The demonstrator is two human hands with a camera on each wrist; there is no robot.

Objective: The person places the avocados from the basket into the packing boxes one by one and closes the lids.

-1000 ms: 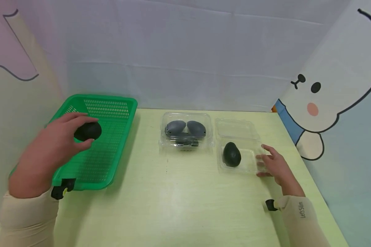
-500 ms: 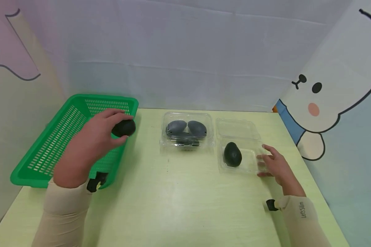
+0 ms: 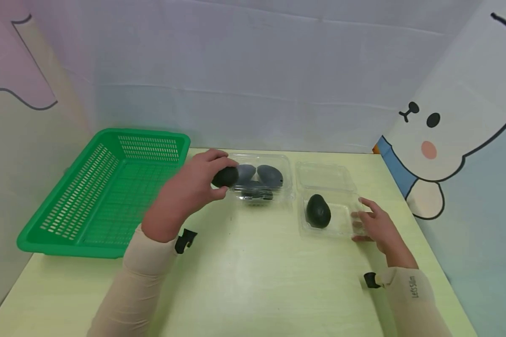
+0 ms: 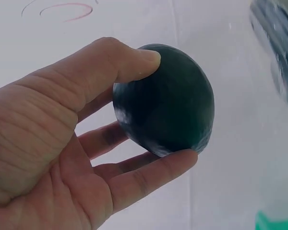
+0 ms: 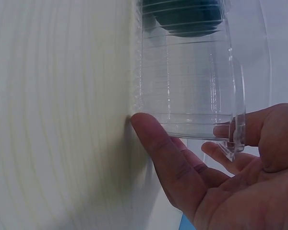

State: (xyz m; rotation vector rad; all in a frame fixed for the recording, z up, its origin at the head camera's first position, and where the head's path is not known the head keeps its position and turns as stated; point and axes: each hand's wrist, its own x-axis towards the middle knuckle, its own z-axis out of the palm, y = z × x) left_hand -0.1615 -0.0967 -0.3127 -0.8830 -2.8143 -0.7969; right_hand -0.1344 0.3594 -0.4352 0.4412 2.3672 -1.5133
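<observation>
- While my left hand (image 3: 189, 187) hangs above the table (image 3: 253, 281), its thumb and fingers pinch a dark avocado (image 3: 225, 177), just beside the closed clamshell (image 3: 255, 180).
- My right hand (image 3: 373, 224) rests with relaxed fingers against the open clamshell (image 3: 326, 206), which holds a second avocado (image 3: 318, 211).
- I see the green basket (image 3: 105, 192) lying well left.

Table (image 3: 253, 281) bears basket (image 3: 105, 196), two clamshells (image 3: 257, 180)
</observation>
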